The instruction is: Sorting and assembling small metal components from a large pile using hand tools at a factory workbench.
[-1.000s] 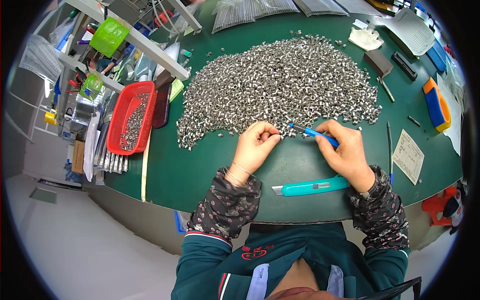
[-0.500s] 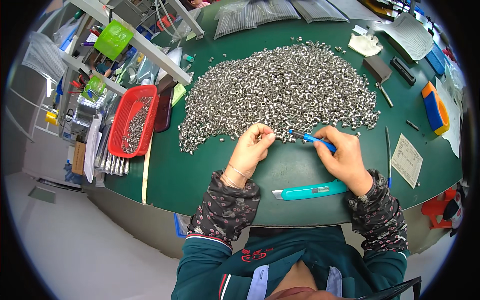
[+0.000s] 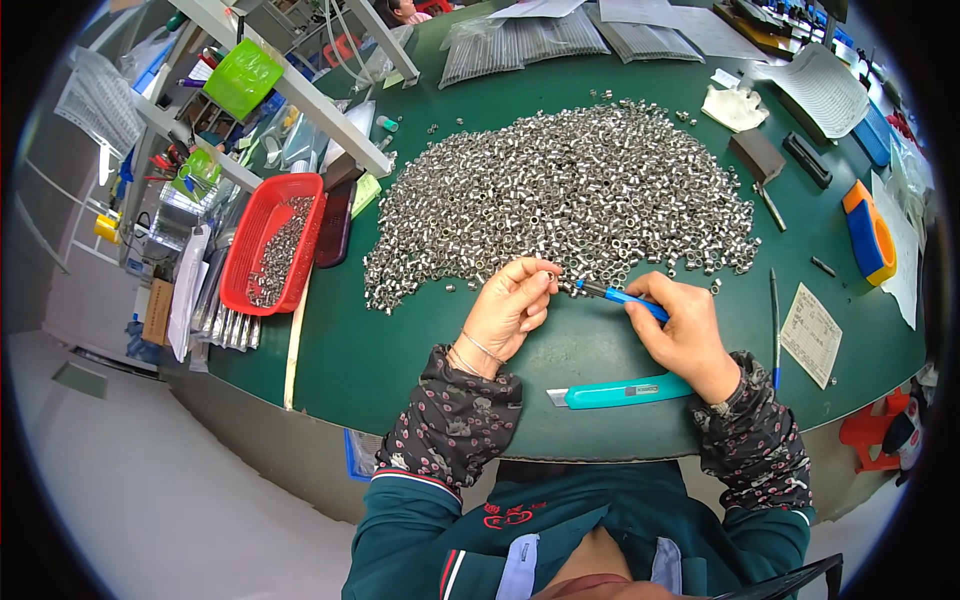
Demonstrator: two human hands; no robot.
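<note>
Right at the near edge of the heap of metal rings (image 3: 570, 190), the two hands face each other, and the right hand (image 3: 685, 322) has its fingers clamped firmly on a slim blue tool (image 3: 640, 304), dark toward its front, its tip aimed left at the other hand's fingertips. Over there the left hand (image 3: 505, 312) curls in, thumb and forefinger close together at the pile's front (whether a ring sits pinched between them is too small to tell). Look at that heap: a broad spread of shiny little pieces across the green table (image 3: 570, 345), a few strays lying loose around it. Down between the forearms lies a teal cutter (image 3: 630, 391), blade out and pointing left, its back end near the right wrist. Off to the left, a red basket (image 3: 236, 265) holds more of the small metal pieces, and out on the right stands a blue and orange tape dispenser (image 3: 868, 238), beyond a printed slip (image 3: 812, 335) lying flat on the tabletop.
</note>
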